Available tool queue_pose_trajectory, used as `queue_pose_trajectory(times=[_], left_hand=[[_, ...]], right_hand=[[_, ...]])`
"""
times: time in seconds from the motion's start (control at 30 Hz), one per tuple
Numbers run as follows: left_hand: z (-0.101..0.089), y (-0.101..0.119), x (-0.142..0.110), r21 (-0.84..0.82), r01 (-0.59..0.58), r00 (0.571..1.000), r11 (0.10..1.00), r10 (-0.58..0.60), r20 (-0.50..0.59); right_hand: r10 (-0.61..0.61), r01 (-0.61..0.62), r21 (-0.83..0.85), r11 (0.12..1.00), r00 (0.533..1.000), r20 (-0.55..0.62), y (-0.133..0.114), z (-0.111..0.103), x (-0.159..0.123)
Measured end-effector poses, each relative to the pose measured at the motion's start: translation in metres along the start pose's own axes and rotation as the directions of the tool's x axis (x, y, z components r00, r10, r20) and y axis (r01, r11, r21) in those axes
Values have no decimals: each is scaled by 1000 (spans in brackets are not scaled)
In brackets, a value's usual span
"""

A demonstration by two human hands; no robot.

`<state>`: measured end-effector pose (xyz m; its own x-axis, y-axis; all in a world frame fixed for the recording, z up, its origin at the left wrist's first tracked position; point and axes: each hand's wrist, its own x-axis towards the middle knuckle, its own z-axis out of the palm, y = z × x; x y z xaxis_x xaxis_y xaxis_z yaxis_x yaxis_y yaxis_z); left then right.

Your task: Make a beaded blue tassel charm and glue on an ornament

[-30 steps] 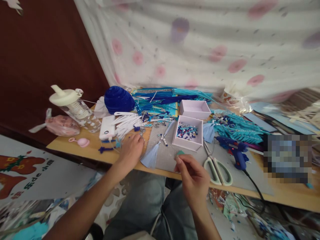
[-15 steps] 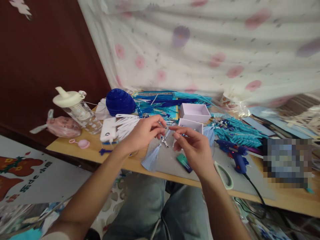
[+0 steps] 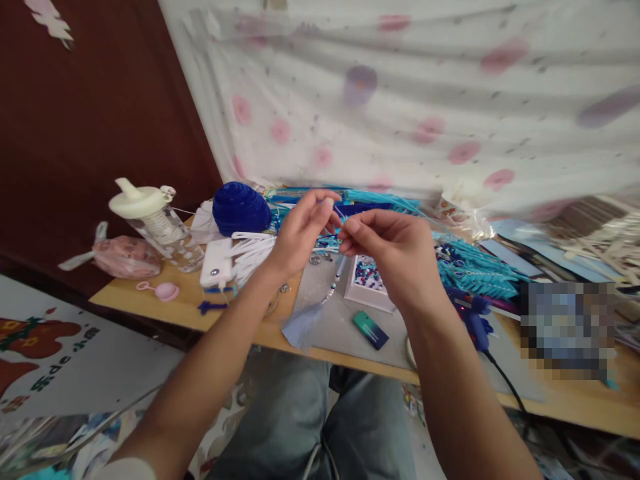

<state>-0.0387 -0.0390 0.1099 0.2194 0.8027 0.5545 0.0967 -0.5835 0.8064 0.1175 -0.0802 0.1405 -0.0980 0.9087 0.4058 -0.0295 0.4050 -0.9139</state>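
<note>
My left hand and my right hand are raised together above the table, both pinched on the top cord of a pale blue tassel. The tassel hangs from the cord with a few white beads on its neck, and its fringe rests on the grey mat. Under my right hand stands a white box of mixed beads. A small teal lighter lies on the mat in front of the box.
At the left stand a clear bottle with a cream spout, a pink bag, a white power bank and a blue yarn ball. Blue tassels and a blue glue gun lie at the right. A flowered curtain hangs behind.
Both hands rose from the table edge and met above the bead box, lifting the tassel's cord. The teal lighter left my right hand and now lies on the mat.
</note>
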Motion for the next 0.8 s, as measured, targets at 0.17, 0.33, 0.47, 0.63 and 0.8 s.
queue_pose_trajectory(times=[0.17,0.33,0.47,0.63,0.8], left_hand=[[20,-40,-31,-357,385,874,851,-212,437],[23,-32,-57,-376,412,866,830,-227,446],[24,-23,-67,-407,434,884,803,-294,363],[22,-17,-75,-429,476,876,768,-368,313],[18,-9,-104,-357,559,822,748,-445,355]], right_hand=[[-104,106,14,994,991,-80,-17,5,14],[-172,167,-41,985,975,-144,-36,7,24],[-212,215,3,977,964,-161,-52,12,27],[-295,320,125,939,937,-189,-73,16,30],[-328,364,204,909,925,-190,-92,17,31]])
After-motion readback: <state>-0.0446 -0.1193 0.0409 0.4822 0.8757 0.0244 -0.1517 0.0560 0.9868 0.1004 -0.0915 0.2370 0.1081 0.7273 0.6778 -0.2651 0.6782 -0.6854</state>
